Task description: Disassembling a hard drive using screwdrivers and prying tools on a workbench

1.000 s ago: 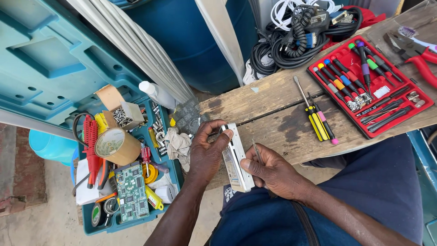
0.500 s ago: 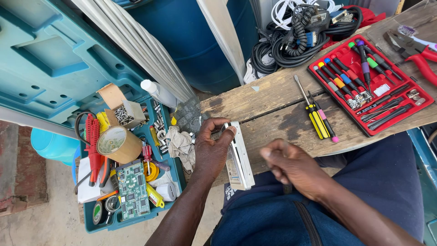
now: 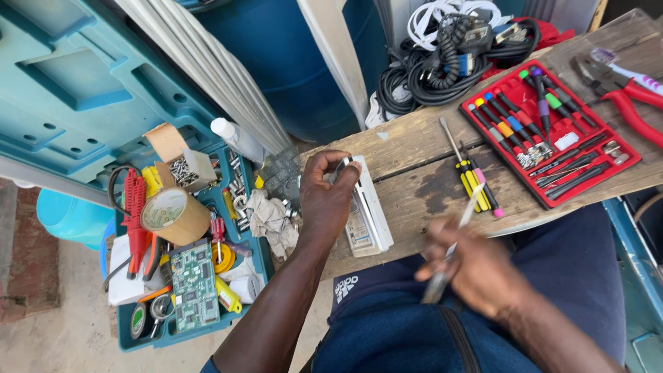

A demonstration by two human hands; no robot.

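Note:
My left hand (image 3: pixel 326 197) grips the upper end of a white, flat rectangular device (image 3: pixel 369 214) that lies on the wooden bench (image 3: pixel 414 145). My right hand (image 3: pixel 476 266) is blurred over my lap, closed around a thin tool with a grey handle (image 3: pixel 449 255), its tip pointing up toward the bench edge. Two yellow-and-black screwdrivers (image 3: pixel 473 181) lie on the bench just right of the device.
A red tray of small screwdrivers (image 3: pixel 549 141) sits at the right, with red-handled pliers (image 3: pixel 625 103) beyond. Black and white cables (image 3: pixel 449 55) are piled behind. An open teal toolbox (image 3: pixel 179 242) at the left holds a tape roll (image 3: pixel 173 214), a green circuit board, screws and rags.
My right hand left the device, drew back over my lap and now holds a thin tool. My left hand stayed on the device's upper end.

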